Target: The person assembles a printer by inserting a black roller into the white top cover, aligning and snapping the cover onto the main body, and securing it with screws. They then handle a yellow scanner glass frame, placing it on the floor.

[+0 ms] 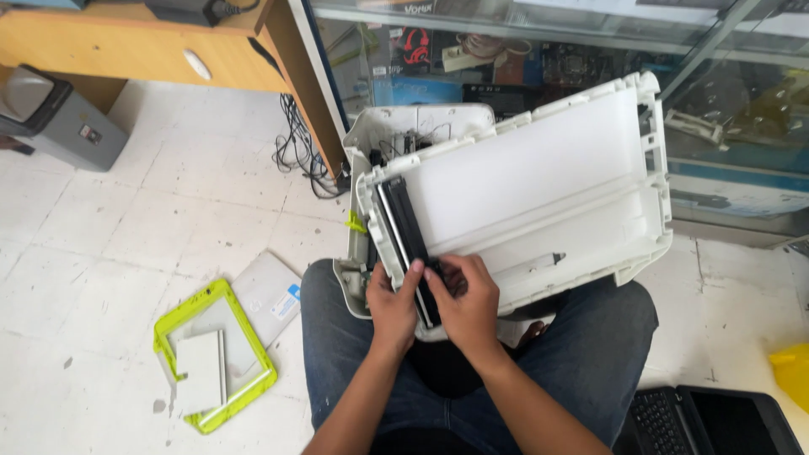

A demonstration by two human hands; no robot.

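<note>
Both hands meet at the near end of a long black bar-shaped scanner strip set along the left edge of a white plastic printer lid, which is swung open and tilted across the person's lap. Left hand curls around the strip from its left side, the fingers closed against the strip's near end. Right hand presses on the same end from the right, fingers bent and closed over a small dark part; what exactly lies under them cannot be made out. Behind the lid sits the white plastic printer body, its top open with dark wires showing inside. Blue jeans cover the person's legs, which rest on the white tiled floor. To the left on the tiles lies a lime-green plastic frame with a flat white panel on it, just beside a pale grey flat cover. At the lower right an open black laptop lies near the knee.
</note>
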